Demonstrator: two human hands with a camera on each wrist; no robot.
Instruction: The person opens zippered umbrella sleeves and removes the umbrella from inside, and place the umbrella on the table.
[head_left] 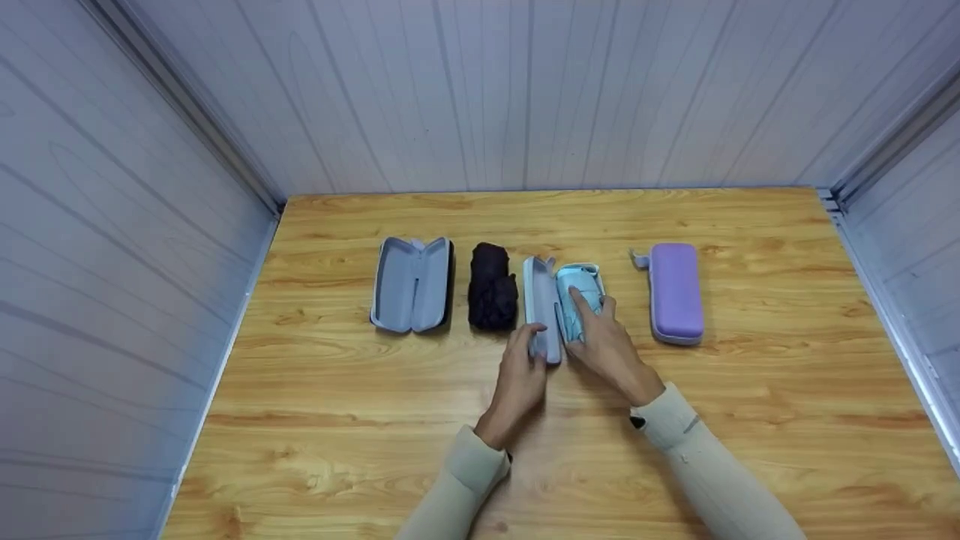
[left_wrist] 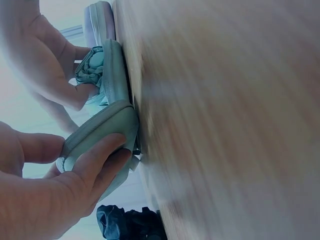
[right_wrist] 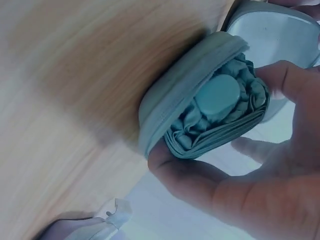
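A light teal zip case (head_left: pixel 541 300) lies open on the table, its two halves side by side. My left hand (head_left: pixel 523 379) grips the near end of its left half, thumb on one side and fingers on the other, as the left wrist view shows. In the right half sits a folded teal umbrella (right_wrist: pixel 220 95), its round end cap facing the right wrist camera. My right hand (head_left: pixel 611 349) holds the umbrella from both sides at its near end, with the index finger (head_left: pixel 578 298) along its top.
Left of the teal case lies a black bundle of folded fabric (head_left: pixel 491 289). Farther left stands an open case with a grey lining (head_left: pixel 392 289) and a dark outside. A closed purple case (head_left: pixel 676 289) with a strap lies to the right. Panel walls (head_left: pixel 487 97) enclose the wooden table (head_left: pixel 337 435).
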